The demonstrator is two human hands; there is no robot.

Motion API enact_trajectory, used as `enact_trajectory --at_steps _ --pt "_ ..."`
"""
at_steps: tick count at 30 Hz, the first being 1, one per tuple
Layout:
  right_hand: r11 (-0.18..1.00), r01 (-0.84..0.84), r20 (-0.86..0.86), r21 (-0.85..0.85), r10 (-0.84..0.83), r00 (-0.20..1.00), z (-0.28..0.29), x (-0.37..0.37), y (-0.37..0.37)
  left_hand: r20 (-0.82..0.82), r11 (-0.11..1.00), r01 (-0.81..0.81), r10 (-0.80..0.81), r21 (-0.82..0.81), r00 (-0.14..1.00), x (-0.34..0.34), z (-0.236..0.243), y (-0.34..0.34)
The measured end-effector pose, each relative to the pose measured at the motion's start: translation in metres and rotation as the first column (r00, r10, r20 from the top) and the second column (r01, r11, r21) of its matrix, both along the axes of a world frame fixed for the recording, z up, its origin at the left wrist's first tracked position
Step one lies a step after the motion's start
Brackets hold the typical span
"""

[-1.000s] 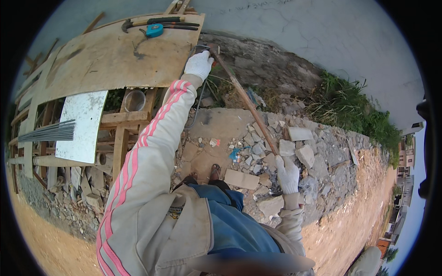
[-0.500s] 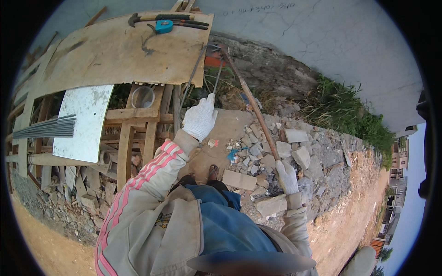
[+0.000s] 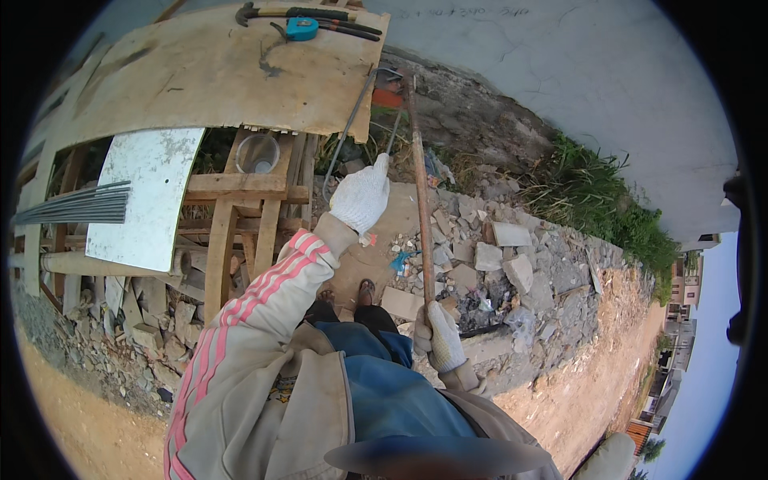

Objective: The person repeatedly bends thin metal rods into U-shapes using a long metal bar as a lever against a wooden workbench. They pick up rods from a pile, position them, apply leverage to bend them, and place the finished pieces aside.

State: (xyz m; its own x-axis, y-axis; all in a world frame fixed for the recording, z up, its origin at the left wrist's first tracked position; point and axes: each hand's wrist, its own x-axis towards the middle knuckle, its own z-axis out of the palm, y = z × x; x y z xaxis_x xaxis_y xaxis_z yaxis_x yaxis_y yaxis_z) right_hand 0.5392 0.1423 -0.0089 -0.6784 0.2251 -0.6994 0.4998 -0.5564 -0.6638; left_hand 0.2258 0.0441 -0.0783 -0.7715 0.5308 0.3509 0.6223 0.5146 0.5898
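In a white knit glove, my left hand (image 3: pixel 362 196) is closed round a thin steel rod (image 3: pixel 350 120) that is bent into a narrow loop. The rod's bent end lies by the right edge of a wooden board (image 3: pixel 200 88). My right hand (image 3: pixel 444 336), in a glove of the same kind, grips the near end of a long rusty metal bar (image 3: pixel 421 184). The bar stretches away from me, and its far end meets the rod's bend. How the two engage there is too small to make out.
A hammer (image 3: pixel 288 12), a blue tape measure (image 3: pixel 302 30) and a dark long-handled tool (image 3: pixel 348 30) lie on the board. Several straight rods (image 3: pixel 76 204) rest on a white sheet (image 3: pixel 148 176). A clear plastic tub (image 3: pixel 258 154) sits on the timber frame. Rubble (image 3: pixel 512 272) covers the ground at right.
My right hand has swung the bar's near end left and toward my body, so the bar now points almost straight away from me. My left hand keeps its hold on the rod.
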Motion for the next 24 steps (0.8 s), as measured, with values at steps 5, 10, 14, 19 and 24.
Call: enact_trajectory --at_steps 5,10,14,19,24 --pt "0.926 -0.081 -0.093 -0.369 0.050 0.994 0.011 0.009 0.031 0.108 0.999 0.032 -0.035 0.027 0.994 0.000 0.008 -0.003" --pt "0.864 -0.104 -0.123 -0.492 0.050 0.991 0.014 0.017 0.052 0.146 0.999 0.034 -0.032 -0.012 0.989 -0.004 0.011 -0.007" --pt "0.901 -0.134 -0.119 -0.414 0.092 0.989 0.015 0.017 0.053 0.069 0.993 0.041 -0.049 0.114 0.996 -0.002 0.005 -0.006" --pt "0.938 -0.086 -0.047 -0.335 0.075 0.996 0.007 0.007 0.024 0.089 0.990 0.036 -0.049 0.136 0.995 -0.005 0.004 -0.005" --pt "0.850 0.071 0.060 -0.522 -0.047 0.997 -0.013 -0.002 -0.017 0.097 0.987 0.017 -0.033 0.157 0.995 -0.003 0.004 -0.004"
